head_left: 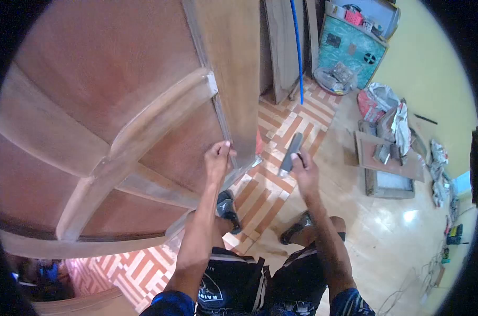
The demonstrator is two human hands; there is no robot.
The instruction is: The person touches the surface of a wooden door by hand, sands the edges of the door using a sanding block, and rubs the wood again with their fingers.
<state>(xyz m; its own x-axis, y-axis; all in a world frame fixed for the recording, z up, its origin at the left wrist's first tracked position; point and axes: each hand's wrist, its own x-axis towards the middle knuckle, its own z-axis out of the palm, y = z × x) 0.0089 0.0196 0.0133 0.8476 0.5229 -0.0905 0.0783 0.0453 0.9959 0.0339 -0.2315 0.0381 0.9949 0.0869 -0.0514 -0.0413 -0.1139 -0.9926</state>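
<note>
A large brown wooden door panel (160,121) with raised curved mouldings fills the left side. My left hand (218,158) is at the panel's right part, beside the long groove next to the plain wooden edge board (241,79). Its fingers are curled together, and whatever they may hold is too small to make out. Out over the floor, apart from the panel, my right hand (306,171) grips a flat dark grey hand tool (291,152) with a paler lower end. The tool's exact kind does not show.
Wooden boards (286,52) and a blue pipe (298,52) stand behind the panel. A green patterned cabinet (349,50) is at the back. Bags (389,108) and a board with blocks (389,155) lie to the right. Cables (412,284) trail across the tiled floor (265,210).
</note>
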